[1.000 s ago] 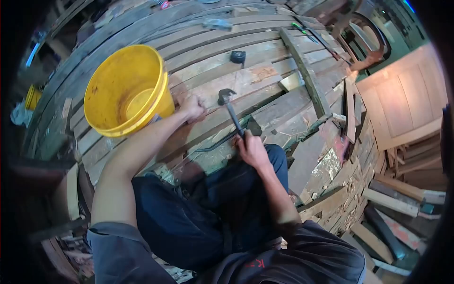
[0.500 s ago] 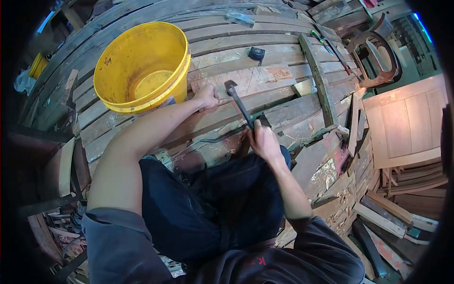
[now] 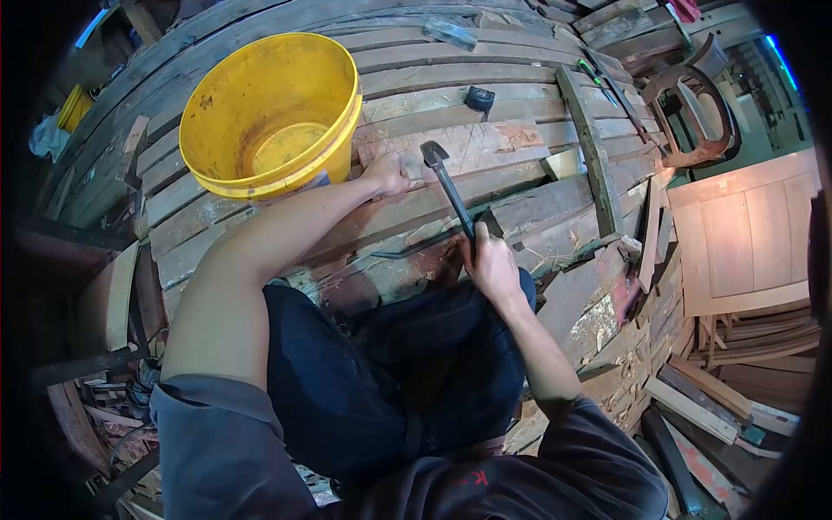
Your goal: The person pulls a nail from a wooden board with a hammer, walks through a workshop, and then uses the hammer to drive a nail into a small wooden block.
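Observation:
My right hand (image 3: 492, 264) is closed around the handle of a hammer (image 3: 452, 195), in front of my right knee. The hammer's metal head points away from me, over the near edge of a flat wooden board (image 3: 468, 156). At the board's left end, my left hand (image 3: 387, 175) has its fingers curled on the near edge; its fingertips are partly hidden. Beside my left forearm stands a yellow bucket (image 3: 342, 160), open at the top. Beneath my hands, a thin dark bar (image 3: 394, 255) lies among the slats.
A black tape measure (image 3: 479, 98) lies beyond the board. A long batten (image 3: 588, 152) crosses the slatted wooden surface (image 3: 407, 56) to the right. Farther right are a green-handled tool (image 3: 591, 71), a curved wooden frame (image 3: 693, 113) and a panelled wooden piece (image 3: 750, 230). Offcuts are piled lower right.
The view has shifted slightly, moving most things a little to the right. The hammer head shows at a slightly different angle. My left hand keeps its place at the board.

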A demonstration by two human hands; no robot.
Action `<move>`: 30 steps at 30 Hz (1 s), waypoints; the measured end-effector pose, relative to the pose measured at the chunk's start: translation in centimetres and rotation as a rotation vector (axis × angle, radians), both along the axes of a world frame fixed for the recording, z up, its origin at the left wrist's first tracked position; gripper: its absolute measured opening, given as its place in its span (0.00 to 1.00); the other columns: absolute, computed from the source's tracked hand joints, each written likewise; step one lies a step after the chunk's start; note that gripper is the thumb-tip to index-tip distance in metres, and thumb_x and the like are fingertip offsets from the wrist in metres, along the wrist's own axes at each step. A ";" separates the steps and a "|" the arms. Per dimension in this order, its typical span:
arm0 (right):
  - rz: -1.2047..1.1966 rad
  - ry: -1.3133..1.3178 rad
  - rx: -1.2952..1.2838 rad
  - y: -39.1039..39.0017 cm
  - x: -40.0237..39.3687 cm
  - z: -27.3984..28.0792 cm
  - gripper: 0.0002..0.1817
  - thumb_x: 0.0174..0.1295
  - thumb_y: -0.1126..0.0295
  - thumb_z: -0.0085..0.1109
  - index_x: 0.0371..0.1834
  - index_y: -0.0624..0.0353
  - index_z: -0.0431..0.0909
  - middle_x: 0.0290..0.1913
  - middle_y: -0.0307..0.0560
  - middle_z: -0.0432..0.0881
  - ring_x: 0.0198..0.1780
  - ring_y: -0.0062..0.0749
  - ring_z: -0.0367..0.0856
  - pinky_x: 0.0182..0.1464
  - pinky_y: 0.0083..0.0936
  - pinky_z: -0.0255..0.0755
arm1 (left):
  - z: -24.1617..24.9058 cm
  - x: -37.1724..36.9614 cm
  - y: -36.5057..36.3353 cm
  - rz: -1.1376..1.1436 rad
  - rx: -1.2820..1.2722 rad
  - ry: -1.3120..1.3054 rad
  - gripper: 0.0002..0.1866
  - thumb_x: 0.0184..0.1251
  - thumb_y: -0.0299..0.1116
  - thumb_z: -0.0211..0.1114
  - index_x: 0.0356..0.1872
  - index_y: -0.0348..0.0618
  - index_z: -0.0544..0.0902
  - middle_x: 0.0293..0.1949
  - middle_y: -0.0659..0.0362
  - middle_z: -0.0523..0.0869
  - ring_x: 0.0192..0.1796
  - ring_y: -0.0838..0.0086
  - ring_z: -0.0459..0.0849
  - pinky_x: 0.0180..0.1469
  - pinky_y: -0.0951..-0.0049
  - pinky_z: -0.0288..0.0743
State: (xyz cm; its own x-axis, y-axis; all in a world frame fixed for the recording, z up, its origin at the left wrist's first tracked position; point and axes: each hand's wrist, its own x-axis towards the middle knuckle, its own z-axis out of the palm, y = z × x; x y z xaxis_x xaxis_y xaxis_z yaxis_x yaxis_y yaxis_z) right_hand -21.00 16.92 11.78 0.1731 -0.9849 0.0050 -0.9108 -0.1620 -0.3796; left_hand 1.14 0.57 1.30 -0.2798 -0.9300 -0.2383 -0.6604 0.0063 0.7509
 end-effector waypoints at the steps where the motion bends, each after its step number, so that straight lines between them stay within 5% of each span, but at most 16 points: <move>1: -0.008 0.017 0.000 0.0 0.0 -0.1 0.14 0.66 0.63 0.55 0.36 0.64 0.68 0.24 0.68 0.78 0.31 0.67 0.79 0.33 0.53 0.74 | -1.2 0.0 -0.4 0.001 -0.042 -0.009 0.11 0.43 0.32 0.65 0.26 0.35 0.85 0.30 0.42 0.86 0.36 0.55 0.88 0.41 0.59 0.80; 6: 0.024 0.041 0.035 0.3 -0.5 0.2 0.13 0.66 0.63 0.54 0.37 0.63 0.68 0.25 0.67 0.79 0.31 0.65 0.80 0.34 0.54 0.74 | -1.6 0.0 -0.6 -0.004 -0.090 -0.063 0.13 0.44 0.33 0.65 0.31 0.34 0.85 0.32 0.40 0.86 0.38 0.54 0.87 0.40 0.59 0.79; 10: -0.028 0.001 0.072 0.9 0.0 0.0 0.14 0.67 0.62 0.51 0.39 0.64 0.67 0.26 0.67 0.80 0.32 0.66 0.80 0.35 0.54 0.75 | 0.1 -0.1 0.2 -0.012 -0.005 0.004 0.07 0.46 0.27 0.66 0.28 0.40 0.88 0.26 0.48 0.87 0.31 0.64 0.87 0.37 0.65 0.80; 14: 0.001 0.080 0.118 0.0 -0.3 -0.3 0.15 0.68 0.61 0.50 0.40 0.65 0.69 0.26 0.68 0.80 0.33 0.66 0.80 0.37 0.55 0.75 | -3.5 0.2 -1.3 -0.025 -0.180 -0.041 0.11 0.45 0.30 0.63 0.28 0.32 0.85 0.31 0.38 0.85 0.35 0.54 0.88 0.38 0.59 0.80; 20: -0.053 -0.058 0.080 0.5 0.4 -0.1 0.16 0.67 0.61 0.50 0.39 0.66 0.71 0.28 0.69 0.80 0.34 0.67 0.81 0.39 0.55 0.75 | 0.7 0.1 0.0 -0.003 0.104 0.007 0.09 0.44 0.29 0.63 0.25 0.33 0.86 0.29 0.39 0.85 0.35 0.54 0.88 0.40 0.59 0.81; 23: -0.051 0.028 0.155 -0.2 0.3 -0.4 0.16 0.67 0.60 0.51 0.40 0.66 0.72 0.28 0.70 0.80 0.35 0.67 0.81 0.39 0.55 0.75 | -2.9 0.1 -0.7 -0.021 -0.189 -0.036 0.08 0.48 0.26 0.62 0.28 0.42 0.89 0.25 0.50 0.87 0.25 0.67 0.86 0.29 0.67 0.80; 27: -0.058 -0.054 0.111 0.1 0.6 0.1 0.17 0.67 0.60 0.51 0.42 0.66 0.72 0.29 0.70 0.80 0.35 0.66 0.81 0.39 0.54 0.76 | -0.9 0.1 -0.2 0.001 -0.069 -0.002 0.09 0.42 0.29 0.62 0.23 0.33 0.86 0.27 0.40 0.85 0.33 0.55 0.87 0.39 0.61 0.81; 30: -0.083 -0.100 0.037 0.8 0.8 -0.9 0.17 0.67 0.61 0.51 0.48 0.66 0.72 0.26 0.67 0.80 0.32 0.63 0.82 0.35 0.52 0.77 | -1.0 0.2 -0.1 -0.089 -0.191 0.040 0.07 0.42 0.28 0.63 0.18 0.35 0.85 0.18 0.45 0.82 0.25 0.62 0.84 0.30 0.63 0.78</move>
State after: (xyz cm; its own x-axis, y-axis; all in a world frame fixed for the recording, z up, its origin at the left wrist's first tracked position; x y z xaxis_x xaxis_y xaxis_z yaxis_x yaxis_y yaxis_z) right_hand -20.17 17.75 10.91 0.0913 -0.9956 -0.0188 -0.8779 -0.0716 -0.4735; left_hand 1.39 0.45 0.34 -0.3687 -0.9284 -0.0470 -0.6206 0.2082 0.7560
